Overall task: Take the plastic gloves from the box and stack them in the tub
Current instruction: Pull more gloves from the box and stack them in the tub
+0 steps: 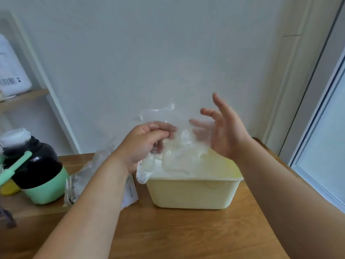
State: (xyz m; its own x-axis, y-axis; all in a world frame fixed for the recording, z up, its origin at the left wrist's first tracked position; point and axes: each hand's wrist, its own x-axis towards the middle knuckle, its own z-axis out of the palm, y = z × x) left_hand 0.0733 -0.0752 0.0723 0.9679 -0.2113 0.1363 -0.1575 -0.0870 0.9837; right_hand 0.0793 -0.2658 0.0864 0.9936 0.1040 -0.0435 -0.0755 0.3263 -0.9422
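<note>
Pinched by left hand [143, 144], plastic glove [168, 116] is being held above tub [192, 193] at table's [186, 236] far edge; right hand [224, 131] is being held open.

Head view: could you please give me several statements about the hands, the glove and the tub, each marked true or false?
1. The left hand pinches a clear plastic glove above the tub. True.
2. The right hand is clenched in a fist. False: its fingers are spread open.
3. The tub is empty. False: clear gloves lie in it, one hanging over its left rim.
4. The tub stands on a wooden table. True.
5. The black-and-green container stands right of the tub. False: it stands to its left.
</note>
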